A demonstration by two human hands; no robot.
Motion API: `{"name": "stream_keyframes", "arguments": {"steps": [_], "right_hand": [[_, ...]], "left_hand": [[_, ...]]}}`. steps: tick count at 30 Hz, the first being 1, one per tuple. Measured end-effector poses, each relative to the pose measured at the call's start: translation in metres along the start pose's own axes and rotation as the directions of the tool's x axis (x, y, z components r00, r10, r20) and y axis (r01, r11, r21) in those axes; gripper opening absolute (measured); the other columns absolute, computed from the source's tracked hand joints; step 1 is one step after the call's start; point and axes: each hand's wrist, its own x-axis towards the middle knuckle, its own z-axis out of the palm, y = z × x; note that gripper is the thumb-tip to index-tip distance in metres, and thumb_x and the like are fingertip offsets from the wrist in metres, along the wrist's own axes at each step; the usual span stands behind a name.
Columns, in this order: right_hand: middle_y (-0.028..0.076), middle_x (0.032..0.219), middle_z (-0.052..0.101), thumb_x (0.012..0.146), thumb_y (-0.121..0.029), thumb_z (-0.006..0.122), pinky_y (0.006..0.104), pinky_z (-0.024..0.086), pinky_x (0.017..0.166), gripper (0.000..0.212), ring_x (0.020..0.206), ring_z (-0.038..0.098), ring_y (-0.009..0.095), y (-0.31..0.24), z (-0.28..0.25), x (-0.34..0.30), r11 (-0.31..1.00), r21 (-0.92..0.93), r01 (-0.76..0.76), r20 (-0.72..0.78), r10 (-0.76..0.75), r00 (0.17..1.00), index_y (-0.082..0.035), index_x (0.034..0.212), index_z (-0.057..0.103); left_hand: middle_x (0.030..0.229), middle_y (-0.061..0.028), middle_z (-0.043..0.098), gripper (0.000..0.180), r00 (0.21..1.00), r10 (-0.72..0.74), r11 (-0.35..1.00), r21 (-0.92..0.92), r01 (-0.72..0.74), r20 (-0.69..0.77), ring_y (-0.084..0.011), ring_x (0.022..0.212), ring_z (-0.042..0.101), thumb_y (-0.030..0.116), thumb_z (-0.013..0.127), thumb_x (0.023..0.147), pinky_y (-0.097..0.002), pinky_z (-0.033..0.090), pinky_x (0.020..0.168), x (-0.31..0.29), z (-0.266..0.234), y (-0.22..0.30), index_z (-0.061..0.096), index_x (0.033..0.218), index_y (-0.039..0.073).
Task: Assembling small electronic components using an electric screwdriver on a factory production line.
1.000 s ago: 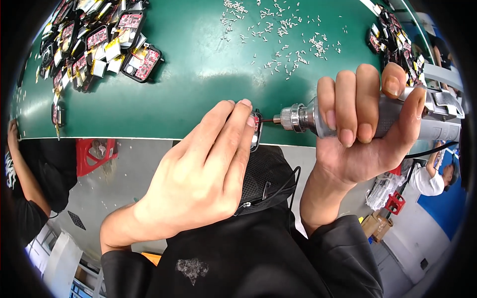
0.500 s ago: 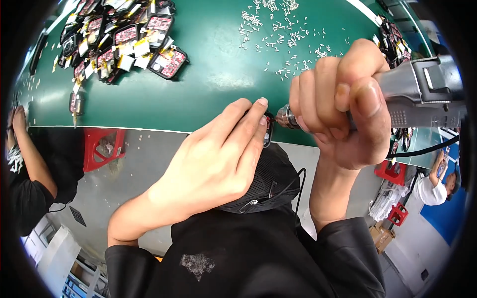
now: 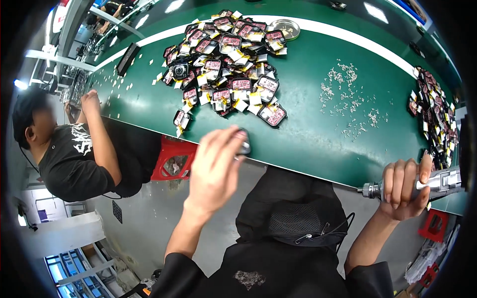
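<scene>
My left hand [image 3: 213,166] is closed around a small black device casing [image 3: 244,142] just over the near edge of the green table. Its fingers cover most of that casing. Off to the right, my right hand [image 3: 405,191] grips a silver electric screwdriver [image 3: 444,183], whose knurled nose and thin bit point left, apart from the casing. Ahead of my left hand lies a heap of open black device casings [image 3: 230,43] with red circuit boards, pale battery pouches and yellow tape. Many tiny pale slivers [image 3: 354,105] are strewn right of the heap; their kind is too small to tell.
A second heap of casings [image 3: 437,116] lies at the table's right end. At the back are a round dish [image 3: 288,30] and a long black bar [image 3: 128,59]. A co-worker [image 3: 74,154] sits at the left by a red stool [image 3: 174,159]. A black pouch [image 3: 305,223] hangs at my waist.
The screwdriver has come away from the casing, my right hand moving right with it. My left hand has lifted the casing and shifted left. The view has swung toward the left heap and co-worker.
</scene>
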Motion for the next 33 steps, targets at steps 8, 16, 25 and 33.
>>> {"name": "stream_keyframes", "arguments": {"steps": [8,16,25,33], "right_hand": [[-0.004,0.047,0.036,0.090,-0.019,0.054,0.0247,0.036,0.043,0.016,0.037,0.035,0.008,0.005,-0.006,-0.013,0.999,-0.010,-0.049,-0.087,0.048,0.995,-0.006,0.093,0.046],[-0.004,0.048,0.034,0.094,-0.018,0.044,0.0254,0.034,0.047,0.015,0.039,0.032,0.007,0.010,-0.021,-0.020,0.987,0.157,-0.038,-0.322,0.088,0.943,-0.005,0.098,0.051],[-0.004,0.048,0.034,0.095,-0.019,0.045,0.0248,0.034,0.046,0.012,0.038,0.033,0.007,0.011,-0.029,-0.027,0.959,0.282,0.018,-0.310,0.073,0.948,-0.007,0.093,0.046],[-0.003,0.050,0.035,0.094,-0.020,0.045,0.0246,0.035,0.047,0.012,0.038,0.033,0.007,0.010,-0.031,-0.027,0.947,0.322,-0.006,-0.287,0.104,0.952,-0.008,0.092,0.045]], "left_hand": [[0.132,-0.0151,0.044,0.045,0.973,-0.102,0.910,0.376,0.175,-0.206,-0.0334,0.120,0.042,0.000,0.067,0.075,-0.0425,0.036,0.099,0.024,-0.008,-0.046,0.057,0.118,0.005],[0.102,-0.0108,0.058,0.030,0.970,0.237,0.971,-0.022,-0.239,-0.052,-0.0286,0.092,0.057,-0.002,0.066,0.073,-0.0369,0.046,0.079,0.098,0.057,0.037,0.061,0.103,0.002],[0.084,-0.0089,0.058,0.010,0.934,0.350,0.934,0.045,-0.354,0.078,-0.0256,0.078,0.059,0.001,0.064,0.076,-0.0344,0.048,0.070,0.151,0.090,0.028,0.064,0.086,0.000],[0.081,-0.0098,0.053,0.010,0.891,0.443,0.885,0.110,-0.452,0.100,-0.0269,0.076,0.055,0.000,0.060,0.077,-0.0372,0.047,0.066,0.156,0.090,0.028,0.052,0.082,0.000]]}}
